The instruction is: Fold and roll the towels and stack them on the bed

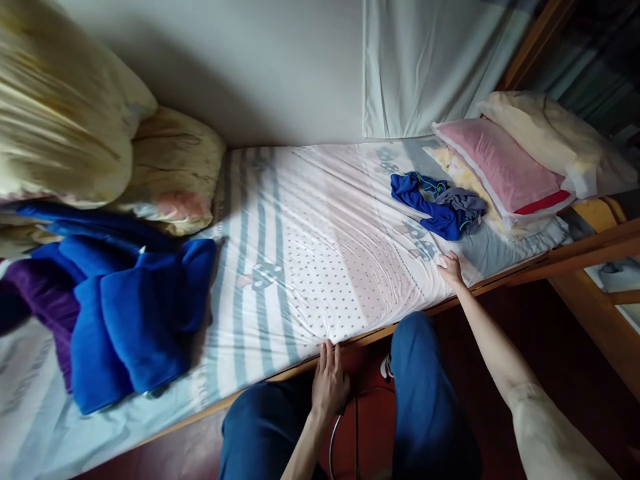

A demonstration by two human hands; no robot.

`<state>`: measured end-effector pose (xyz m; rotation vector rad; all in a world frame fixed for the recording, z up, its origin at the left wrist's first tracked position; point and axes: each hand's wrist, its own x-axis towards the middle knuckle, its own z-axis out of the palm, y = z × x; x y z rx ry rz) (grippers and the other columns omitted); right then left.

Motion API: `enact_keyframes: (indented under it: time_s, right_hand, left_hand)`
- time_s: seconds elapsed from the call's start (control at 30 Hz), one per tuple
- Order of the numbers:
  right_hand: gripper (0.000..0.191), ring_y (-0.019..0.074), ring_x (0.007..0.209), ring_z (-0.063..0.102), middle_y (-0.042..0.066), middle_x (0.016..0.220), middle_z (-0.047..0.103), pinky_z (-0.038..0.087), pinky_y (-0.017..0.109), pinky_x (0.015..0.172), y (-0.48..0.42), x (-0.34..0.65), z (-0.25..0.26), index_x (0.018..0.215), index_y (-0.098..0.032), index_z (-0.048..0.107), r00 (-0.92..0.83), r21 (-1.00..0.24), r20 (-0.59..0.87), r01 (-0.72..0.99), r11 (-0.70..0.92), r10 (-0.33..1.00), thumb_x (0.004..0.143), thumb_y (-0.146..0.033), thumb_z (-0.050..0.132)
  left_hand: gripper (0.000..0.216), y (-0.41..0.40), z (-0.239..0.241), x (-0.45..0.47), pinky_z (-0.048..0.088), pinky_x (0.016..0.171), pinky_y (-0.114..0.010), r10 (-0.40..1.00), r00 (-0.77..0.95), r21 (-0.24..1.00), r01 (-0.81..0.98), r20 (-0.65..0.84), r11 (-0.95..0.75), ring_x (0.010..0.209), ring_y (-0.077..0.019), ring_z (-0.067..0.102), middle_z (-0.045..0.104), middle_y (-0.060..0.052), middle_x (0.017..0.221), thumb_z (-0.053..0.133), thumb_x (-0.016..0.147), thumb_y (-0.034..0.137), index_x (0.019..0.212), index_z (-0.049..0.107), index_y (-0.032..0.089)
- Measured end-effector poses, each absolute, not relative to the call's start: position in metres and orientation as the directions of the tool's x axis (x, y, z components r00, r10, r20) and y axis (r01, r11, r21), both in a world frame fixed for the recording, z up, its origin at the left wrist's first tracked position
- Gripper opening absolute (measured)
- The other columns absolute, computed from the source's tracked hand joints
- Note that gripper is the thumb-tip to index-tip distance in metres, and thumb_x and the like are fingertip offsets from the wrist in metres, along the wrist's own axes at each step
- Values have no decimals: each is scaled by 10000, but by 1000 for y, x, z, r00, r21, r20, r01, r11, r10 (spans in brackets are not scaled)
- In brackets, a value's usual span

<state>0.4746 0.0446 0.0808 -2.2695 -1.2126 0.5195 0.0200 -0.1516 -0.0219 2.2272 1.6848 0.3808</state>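
A bedsheet (320,247) with stripes, dots and small animal prints covers a long, narrow bed. At its front edge, my left hand (330,383) has its fingertips on the sheet, and creases spread from them; the thumb side is partly hidden. Farther right, my right hand (451,269) has bent fingers closed on the sheet near the same edge, with wrinkles running toward it. Behind that hand lies a crumpled blue and grey garment (445,203), not touched by it.
Folded blue cloth (140,313) and purple cloth (43,307) lie at the left, below large covered bundles (65,113). A pink pillow (505,160) and a beige bundle (550,140) rest at the right. A wooden rail (595,247) borders the bed. A cable (357,427) hangs between my knees.
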Motion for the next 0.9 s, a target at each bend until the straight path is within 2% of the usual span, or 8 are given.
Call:
enact_keyframes:
  time_s: [0.13,0.3,0.43,0.53,0.67,0.77,0.9]
  right_hand:
    - [587,335,1460,479,122,1691,386,432,443,1209,75,503,62,1394,-165,681,496,-381,-148,770,-512,856,813,-161,600]
    - [605,342,1466,446,133,1728,326,453,453,1165,109,515,46,1517,-176,570,521,-250,-213,789,-562,826,913,-186,545]
    - [545,341,1425,469,182,1626,469,452,448,1136,125,521,39,1505,-137,577,554,-226,-165,784,-577,816,973,-206,480]
    - [468,323,1360,521,175,1498,598,463,438,1118,127,523,40,1387,-145,684,501,-240,-150,818,-523,852,985,-178,448]
    - [415,309,1377,516,100,1575,543,472,439,1126,130,523,51,1238,-212,780,438,-262,-179,842,-472,881,967,-138,475]
    - [449,327,1419,475,79,1635,480,457,462,1144,142,517,57,1332,-241,741,440,-262,-195,838,-479,877,946,-136,535]
    - [502,363,1415,459,141,1577,541,433,510,1142,163,508,60,1426,-189,668,488,-305,-167,801,-516,857,934,-155,574]
  left_hand:
    - [634,-158,-26,21,417,1233,-576,974,222,423,880,31,-215,1599,-421,281,431,-296,1630,512,814,156,1426,576,1]
    - [540,-154,-25,2,525,1162,-456,982,189,471,867,-7,-163,1530,-338,446,547,-204,1576,479,882,230,1379,640,95]
    - [505,-152,-23,-3,541,1144,-403,987,156,511,853,-46,-111,1508,-306,480,568,-153,1570,488,891,268,1344,677,148]
    - [467,-153,-20,2,536,1148,-426,988,142,515,852,-61,-91,1513,-315,473,558,-170,1575,487,896,283,1288,700,147]
    - [434,-154,-16,7,565,1108,-427,988,118,510,859,-101,-50,1523,-316,459,531,-159,1602,476,915,293,1252,718,168]
    - [425,-153,-16,6,573,1096,-408,987,120,525,850,-102,-49,1522,-305,461,554,-136,1588,487,917,295,1251,728,192]
    - [387,-153,-20,4,564,1113,-415,992,106,546,836,-74,-48,1511,-295,480,593,-106,1556,494,913,280,1204,742,223]
